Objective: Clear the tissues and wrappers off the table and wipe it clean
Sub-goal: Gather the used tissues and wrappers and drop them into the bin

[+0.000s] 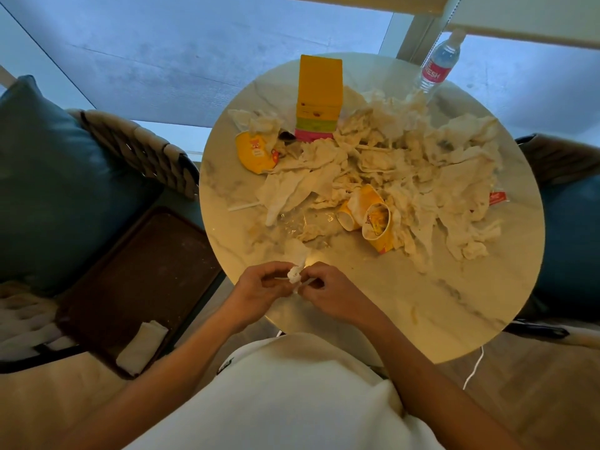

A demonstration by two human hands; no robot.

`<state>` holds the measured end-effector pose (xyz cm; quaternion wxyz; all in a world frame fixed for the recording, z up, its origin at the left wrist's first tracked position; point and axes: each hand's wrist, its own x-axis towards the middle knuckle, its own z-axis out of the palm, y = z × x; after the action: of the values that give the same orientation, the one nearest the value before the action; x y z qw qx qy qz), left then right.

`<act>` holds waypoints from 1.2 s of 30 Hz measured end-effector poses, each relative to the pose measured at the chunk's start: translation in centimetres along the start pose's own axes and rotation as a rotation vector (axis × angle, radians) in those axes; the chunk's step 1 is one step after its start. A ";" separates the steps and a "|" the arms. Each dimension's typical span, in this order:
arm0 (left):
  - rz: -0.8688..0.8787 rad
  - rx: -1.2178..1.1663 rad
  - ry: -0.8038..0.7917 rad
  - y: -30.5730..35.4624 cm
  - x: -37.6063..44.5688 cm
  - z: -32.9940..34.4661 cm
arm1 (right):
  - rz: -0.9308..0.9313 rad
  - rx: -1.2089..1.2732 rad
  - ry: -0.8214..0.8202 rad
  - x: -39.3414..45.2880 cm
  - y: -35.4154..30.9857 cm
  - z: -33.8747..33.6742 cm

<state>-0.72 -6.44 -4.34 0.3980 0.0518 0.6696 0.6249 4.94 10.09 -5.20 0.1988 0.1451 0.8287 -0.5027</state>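
Observation:
A round marble table (422, 303) is strewn with several crumpled tissues (406, 164). Among them lie yellow paper cups (378, 227) on their sides and a torn yellow wrapper (255, 154). At the table's near edge my left hand (259, 289) and my right hand (328, 289) meet. Together they pinch a small scrunched white tissue (295, 274). A thin white stick (242, 207) lies left of the pile, and a clear plastic film (298, 222) sits below it.
A tall yellow carton (319, 92) stands at the table's far side, a water bottle (438, 64) at the far right rim. A dark brown tray (130, 287) with a folded white cloth (143, 347) rests on the chair to the left. Another chair (568, 206) is on the right.

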 end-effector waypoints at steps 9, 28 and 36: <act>-0.008 -0.139 0.221 0.5 -0.9 -0.5 | 0.040 -0.033 0.396 2.6 0.2 -0.9; -0.142 -0.454 0.191 0.7 -2.7 2.2 | -0.114 0.093 0.587 -1.6 2.7 -2.9; -0.179 -0.195 0.115 -0.1 -2.6 10.5 | 0.101 0.345 0.731 -14.3 11.0 -3.6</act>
<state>7.36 0.38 -2.16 0.4163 -0.0830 0.6293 0.6510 21.66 17.72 -5.40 -0.1119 0.3858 0.7401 -0.5393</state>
